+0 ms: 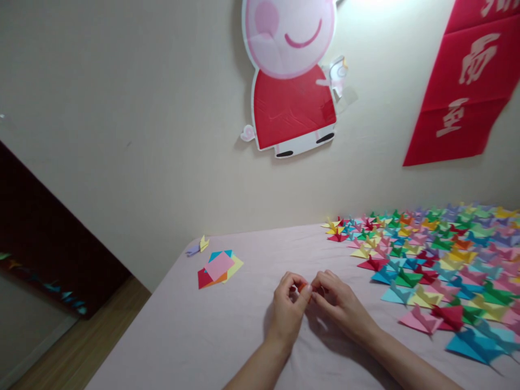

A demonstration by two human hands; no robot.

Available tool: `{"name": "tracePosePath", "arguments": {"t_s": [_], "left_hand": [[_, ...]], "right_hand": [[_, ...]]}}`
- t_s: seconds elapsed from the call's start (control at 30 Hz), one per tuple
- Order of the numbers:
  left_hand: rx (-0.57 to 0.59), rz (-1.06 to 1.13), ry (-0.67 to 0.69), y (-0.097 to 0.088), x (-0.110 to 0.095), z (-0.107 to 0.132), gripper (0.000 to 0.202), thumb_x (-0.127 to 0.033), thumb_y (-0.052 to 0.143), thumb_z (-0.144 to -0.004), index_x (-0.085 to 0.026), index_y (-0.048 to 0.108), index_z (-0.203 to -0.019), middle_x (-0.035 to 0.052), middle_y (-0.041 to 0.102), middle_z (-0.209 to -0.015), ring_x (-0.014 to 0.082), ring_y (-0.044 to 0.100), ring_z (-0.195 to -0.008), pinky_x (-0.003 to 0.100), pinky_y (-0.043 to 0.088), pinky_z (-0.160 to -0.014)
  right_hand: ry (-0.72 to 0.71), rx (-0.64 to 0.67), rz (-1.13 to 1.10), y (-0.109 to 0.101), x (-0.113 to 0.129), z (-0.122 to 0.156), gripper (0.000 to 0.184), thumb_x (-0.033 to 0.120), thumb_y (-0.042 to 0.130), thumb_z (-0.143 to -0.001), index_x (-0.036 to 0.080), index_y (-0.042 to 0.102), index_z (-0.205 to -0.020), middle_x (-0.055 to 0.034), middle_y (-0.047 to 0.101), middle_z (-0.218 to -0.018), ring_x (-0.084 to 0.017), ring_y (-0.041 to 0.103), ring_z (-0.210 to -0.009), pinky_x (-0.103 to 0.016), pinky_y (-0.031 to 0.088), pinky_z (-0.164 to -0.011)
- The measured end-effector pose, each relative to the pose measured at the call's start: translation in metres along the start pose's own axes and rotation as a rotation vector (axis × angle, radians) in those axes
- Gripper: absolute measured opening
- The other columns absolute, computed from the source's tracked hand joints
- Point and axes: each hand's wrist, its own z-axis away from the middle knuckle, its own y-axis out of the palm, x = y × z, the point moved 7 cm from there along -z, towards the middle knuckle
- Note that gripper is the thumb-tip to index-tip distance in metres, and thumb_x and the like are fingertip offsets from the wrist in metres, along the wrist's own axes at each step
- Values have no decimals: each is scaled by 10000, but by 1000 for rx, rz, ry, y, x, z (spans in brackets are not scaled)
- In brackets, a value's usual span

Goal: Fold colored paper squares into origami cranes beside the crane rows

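Note:
My left hand (289, 307) and my right hand (339, 301) meet at the middle of a pale pink table (190, 336). Both pinch a small orange piece of folded paper (303, 287) between their fingertips, and most of it is hidden by the fingers. A short stack of coloured paper squares (219, 268) lies to the left of my hands, beyond my left hand. Two small folded paper figures (199, 246) sit at the table's far left edge.
Several rows of folded paper cranes (439, 260) in many colours cover the right side of the table. A cartoon pig cut-out (290, 76) and a red banner (467, 81) hang on the wall behind. Wooden floor (81, 346) lies left of the table.

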Motion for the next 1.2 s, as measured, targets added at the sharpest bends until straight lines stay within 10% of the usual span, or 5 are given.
{"name": "tracePosePath", "arguments": {"t_s": [0.23,1.2], "left_hand": [[24,68,-49,1,-4,3,176,-289,590,-812,-195,614,-959,38,673,-931,188,620,-871,282,477,-777],[-40,-26,25,-6,0,3,259,-379,576,-902,-187,591,-729,5,566,-767,159,535,-747,256,401,-653]], "right_hand": [[8,4,-5,0,-1,0,206,289,505,-883,232,526,-686,-17,595,-697,-202,524,-718,-333,421,-678],[-144,-113,50,-10,5,4,187,179,511,-865,229,492,-686,7,538,-659,-184,495,-675,-303,389,-633]]}}
